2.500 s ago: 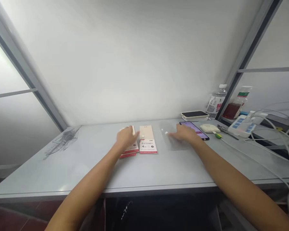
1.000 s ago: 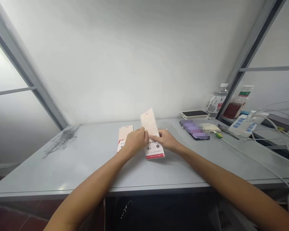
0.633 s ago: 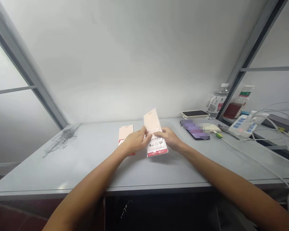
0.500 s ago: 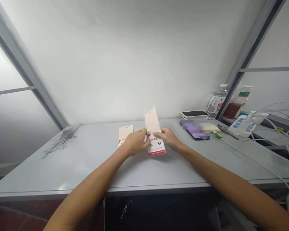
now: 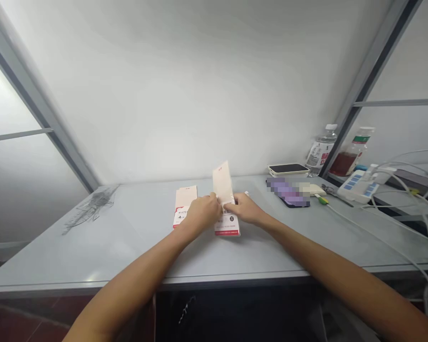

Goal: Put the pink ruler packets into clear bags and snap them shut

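Observation:
A flat packet [image 5: 227, 227] with a pale pink upper part, a white printed lower part and a red bottom strip stands slightly tilted above the desk. My left hand [image 5: 206, 209] is closed, its fingers pinching the left edge. On the opposite edge, my right hand [image 5: 248, 209] grips it with the thumb across the front and the fingers behind. Similar packets [image 5: 185, 195] lie on the desk to the left, overlapping each other and partly hidden by my left hand. What is inside the held packet cannot be made out.
The grey desk [image 5: 128, 247] backs onto a white wall. On the right are a phone [image 5: 288, 169] on a box, a blurred purple phone [image 5: 288, 194], a water bottle [image 5: 321, 149], a jar of dark red liquid [image 5: 349, 154], a power strip [image 5: 358, 185] and loose cables.
The held packet has shifted slightly left and towards me, with both hands along. More print on the packets lying to the left now shows.

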`<state>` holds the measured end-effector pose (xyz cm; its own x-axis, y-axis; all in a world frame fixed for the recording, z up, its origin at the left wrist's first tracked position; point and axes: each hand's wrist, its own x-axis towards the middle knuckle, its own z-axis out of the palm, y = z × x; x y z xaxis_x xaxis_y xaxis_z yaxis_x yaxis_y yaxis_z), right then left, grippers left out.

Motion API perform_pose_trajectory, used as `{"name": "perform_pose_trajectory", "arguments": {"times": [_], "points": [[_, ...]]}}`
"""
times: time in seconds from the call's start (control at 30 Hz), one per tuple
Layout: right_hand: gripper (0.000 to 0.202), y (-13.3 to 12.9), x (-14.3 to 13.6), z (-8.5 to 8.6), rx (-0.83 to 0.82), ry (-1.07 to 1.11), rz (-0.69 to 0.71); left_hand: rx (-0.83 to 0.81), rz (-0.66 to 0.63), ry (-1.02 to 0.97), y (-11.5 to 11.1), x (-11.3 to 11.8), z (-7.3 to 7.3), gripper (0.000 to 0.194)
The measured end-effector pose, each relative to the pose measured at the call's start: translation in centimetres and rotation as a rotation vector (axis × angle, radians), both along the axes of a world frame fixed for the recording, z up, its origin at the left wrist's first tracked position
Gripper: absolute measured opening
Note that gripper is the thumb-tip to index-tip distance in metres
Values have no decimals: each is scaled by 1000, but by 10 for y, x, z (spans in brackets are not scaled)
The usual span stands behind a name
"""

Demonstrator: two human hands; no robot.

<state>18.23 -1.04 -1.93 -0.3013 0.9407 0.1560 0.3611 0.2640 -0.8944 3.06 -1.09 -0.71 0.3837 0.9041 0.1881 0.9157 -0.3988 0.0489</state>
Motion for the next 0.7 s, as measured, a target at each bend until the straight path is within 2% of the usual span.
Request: {"name": "perform_pose_trajectory", "arguments": {"times": [0.1, 0.4, 0.7], "points": [[11, 0, 1, 0, 15, -26, 3, -17, -11, -5, -1, -1, -1, 12], [12, -1, 5, 6, 24, -83, 24, -13, -60, -3, 3, -3, -3, 17], [17, -1, 6, 5, -6, -115, 115, -95, -56, -74, 3, -3, -5, 13]]}}
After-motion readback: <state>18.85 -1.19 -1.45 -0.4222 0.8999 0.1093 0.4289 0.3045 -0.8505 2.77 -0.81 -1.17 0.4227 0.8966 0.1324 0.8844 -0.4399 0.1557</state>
